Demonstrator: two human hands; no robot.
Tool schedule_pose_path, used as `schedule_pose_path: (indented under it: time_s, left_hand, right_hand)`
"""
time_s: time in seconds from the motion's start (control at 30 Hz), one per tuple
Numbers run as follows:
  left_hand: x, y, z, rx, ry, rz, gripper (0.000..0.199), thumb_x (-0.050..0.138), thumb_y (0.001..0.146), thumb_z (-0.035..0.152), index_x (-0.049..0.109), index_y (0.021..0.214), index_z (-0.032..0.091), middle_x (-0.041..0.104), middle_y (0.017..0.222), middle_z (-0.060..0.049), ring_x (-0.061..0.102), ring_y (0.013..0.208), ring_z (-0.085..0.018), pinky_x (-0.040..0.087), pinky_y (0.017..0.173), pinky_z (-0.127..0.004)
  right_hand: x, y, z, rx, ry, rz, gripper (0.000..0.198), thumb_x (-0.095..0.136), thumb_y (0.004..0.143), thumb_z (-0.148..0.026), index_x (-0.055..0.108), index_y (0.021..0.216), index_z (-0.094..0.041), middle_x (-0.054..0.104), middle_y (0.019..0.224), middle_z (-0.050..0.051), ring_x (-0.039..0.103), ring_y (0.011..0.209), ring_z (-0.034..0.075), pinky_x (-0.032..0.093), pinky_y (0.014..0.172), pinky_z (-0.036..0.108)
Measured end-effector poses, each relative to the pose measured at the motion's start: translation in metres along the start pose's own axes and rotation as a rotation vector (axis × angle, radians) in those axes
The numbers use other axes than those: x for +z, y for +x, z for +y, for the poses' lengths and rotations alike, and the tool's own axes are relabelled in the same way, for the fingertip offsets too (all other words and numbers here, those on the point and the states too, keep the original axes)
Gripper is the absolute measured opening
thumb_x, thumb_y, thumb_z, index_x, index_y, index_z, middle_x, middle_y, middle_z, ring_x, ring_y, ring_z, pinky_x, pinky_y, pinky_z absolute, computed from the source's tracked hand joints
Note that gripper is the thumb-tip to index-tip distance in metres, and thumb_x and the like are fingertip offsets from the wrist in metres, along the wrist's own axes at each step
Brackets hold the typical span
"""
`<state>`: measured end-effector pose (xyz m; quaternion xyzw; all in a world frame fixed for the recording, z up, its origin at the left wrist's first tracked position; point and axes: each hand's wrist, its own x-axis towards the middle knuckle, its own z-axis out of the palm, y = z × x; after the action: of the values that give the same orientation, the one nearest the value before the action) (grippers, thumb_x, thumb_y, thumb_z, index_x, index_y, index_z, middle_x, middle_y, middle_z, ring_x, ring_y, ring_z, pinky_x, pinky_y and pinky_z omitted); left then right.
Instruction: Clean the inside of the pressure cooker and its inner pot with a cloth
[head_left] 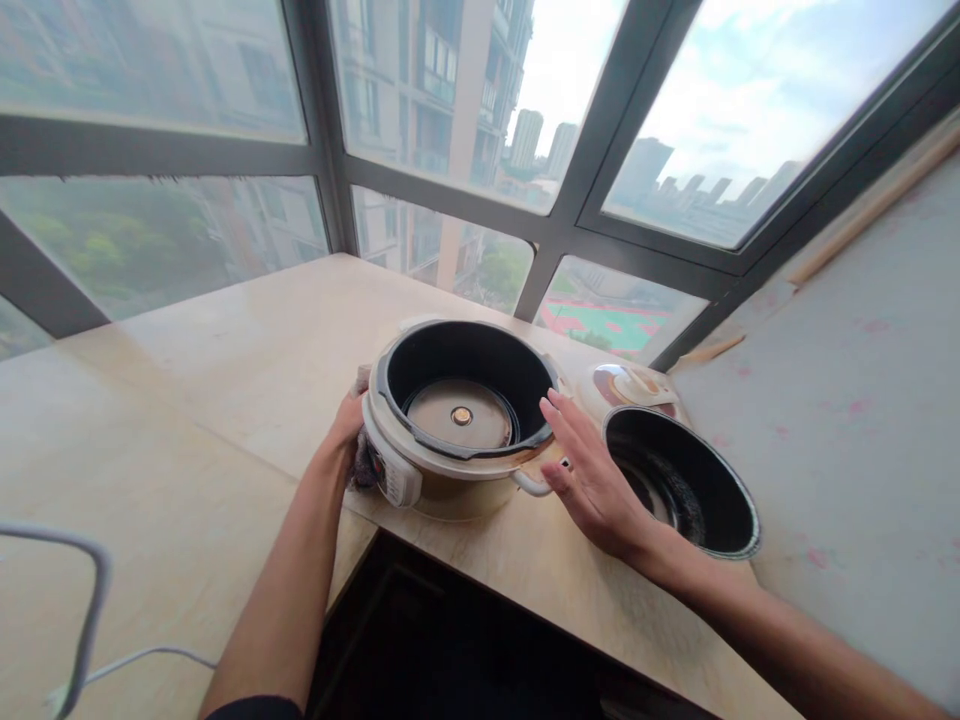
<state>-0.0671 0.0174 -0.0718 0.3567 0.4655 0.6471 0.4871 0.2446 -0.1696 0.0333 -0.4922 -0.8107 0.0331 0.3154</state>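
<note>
Holding cloth (pixel 363 466) against cooker (pixel 457 460): left hand (pixel 350 420) | spread beside cooker: right hand (pixel 591 485)

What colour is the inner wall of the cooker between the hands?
Black; the inner wall shows best in the head view.

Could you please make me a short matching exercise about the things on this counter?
Things:
1. Cooker
2. Inner pot
3. Lid
4. Cloth

Places and states:
A. White and brown, partly hidden behind another item on the list
B. At the left hand, against the side of another item
C. Lidless, with a round plate and a central button inside
D. Black inside, partly covered by the right forearm, beside the flowered wall

Pairs: 1-C, 2-D, 3-A, 4-B
</note>
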Motion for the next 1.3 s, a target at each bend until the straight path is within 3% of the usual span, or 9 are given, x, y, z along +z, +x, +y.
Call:
schedule_pose_path:
  time_s: [0.2, 0.47, 0.6, 0.7, 0.9, 1.0, 1.1, 1.2, 1.3]
  left_hand:
    - [-0.001, -0.034, 0.009, -0.081, -0.003, 0.020, 0.044, 0.087, 0.051, 0.038, 0.070, 0.086, 0.017, 0.068, 0.071, -0.001, 0.068, 0.080, -0.024, 0.059, 0.079, -0.035]
    - [0.002, -0.087, 0.020, -0.048, -0.049, 0.036, 0.033, 0.080, 0.057, 0.027, 0.072, 0.087, 0.017, 0.072, 0.083, -0.001, 0.068, 0.080, -0.020, 0.057, 0.081, -0.032]
    - [0.005, -0.116, 0.009, 0.052, -0.009, 0.065, 0.039, 0.075, 0.066, 0.025, 0.070, 0.104, 0.019, 0.073, 0.099, -0.002, 0.069, 0.091, -0.020, 0.057, 0.089, -0.033]
    - [0.005, -0.138, -0.008, 0.150, 0.082, 0.121, 0.048, 0.073, 0.074, 0.026, 0.064, 0.122, 0.021, 0.072, 0.108, -0.004, 0.070, 0.100, -0.021, 0.057, 0.092, -0.034]
    - [0.000, -0.166, -0.033, 0.195, 0.221, 0.258, 0.074, 0.073, 0.083, 0.029, 0.044, 0.151, 0.026, 0.060, 0.141, -0.012, 0.063, 0.127, -0.026, 0.051, 0.109, -0.042]
    - [0.002, -0.159, -0.026, 0.152, 0.153, 0.299, 0.074, 0.072, 0.080, 0.024, 0.047, 0.149, 0.027, 0.058, 0.145, -0.010, 0.057, 0.133, -0.028, 0.043, 0.117, -0.046]
    - [0.004, -0.131, -0.007, 0.143, 0.049, 0.286, 0.055, 0.067, 0.078, 0.026, 0.061, 0.133, 0.022, 0.067, 0.129, -0.007, 0.061, 0.125, -0.028, 0.047, 0.112, -0.044]
    - [0.009, -0.087, 0.015, 0.132, 0.036, 0.141, 0.030, 0.066, 0.078, 0.036, 0.071, 0.102, 0.018, 0.072, 0.099, -0.004, 0.067, 0.102, -0.026, 0.056, 0.093, -0.037]
    - [0.021, -0.038, 0.030, 0.112, 0.053, 0.003, 0.031, 0.070, 0.072, 0.044, 0.070, 0.087, 0.016, 0.069, 0.082, -0.003, 0.066, 0.088, -0.025, 0.057, 0.081, -0.032]
  right_hand:
    - [0.013, 0.001, 0.000, 0.133, 0.129, 0.068, 0.058, 0.046, 0.101, -0.040, 0.040, 0.157, -0.028, 0.032, 0.166, 0.008, 0.025, 0.156, 0.029, 0.025, 0.126, 0.058]
    - [-0.008, 0.014, 0.033, 0.183, 0.430, -0.002, 0.073, 0.057, 0.092, -0.049, 0.037, 0.157, -0.024, 0.034, 0.166, 0.009, 0.028, 0.155, 0.030, 0.022, 0.127, 0.054]
    - [-0.009, 0.029, 0.061, 0.201, 0.606, 0.025, 0.082, 0.063, 0.080, -0.049, 0.039, 0.154, -0.024, 0.036, 0.165, 0.009, 0.034, 0.152, 0.032, 0.028, 0.124, 0.054]
    - [-0.007, 0.046, 0.077, 0.334, 0.699, 0.099, 0.082, 0.063, 0.069, -0.041, 0.047, 0.146, -0.021, 0.042, 0.161, 0.010, 0.037, 0.150, 0.032, 0.031, 0.123, 0.054]
    - [-0.008, 0.073, 0.081, 0.531, 0.852, 0.027, 0.068, 0.055, 0.064, -0.037, 0.061, 0.129, -0.018, 0.069, 0.131, 0.011, 0.065, 0.122, 0.032, 0.046, 0.111, 0.054]
    - [-0.010, 0.073, 0.081, 0.587, 0.795, 0.116, 0.059, 0.062, 0.067, -0.039, 0.064, 0.122, -0.019, 0.073, 0.121, 0.009, 0.067, 0.117, 0.030, 0.046, 0.110, 0.052]
    - [-0.009, 0.068, 0.079, 0.636, 0.597, 0.243, 0.050, 0.066, 0.071, -0.048, 0.066, 0.110, -0.017, 0.072, 0.120, 0.012, 0.065, 0.119, 0.031, 0.045, 0.111, 0.052]
    - [-0.007, 0.062, 0.069, 0.588, 0.446, 0.275, 0.053, 0.065, 0.077, -0.055, 0.064, 0.112, -0.017, 0.068, 0.126, 0.015, 0.063, 0.122, 0.031, 0.044, 0.111, 0.052]
    - [-0.003, 0.058, 0.057, 0.498, 0.333, 0.245, 0.051, 0.063, 0.082, -0.056, 0.064, 0.116, -0.019, 0.069, 0.124, 0.014, 0.062, 0.123, 0.031, 0.043, 0.112, 0.053]
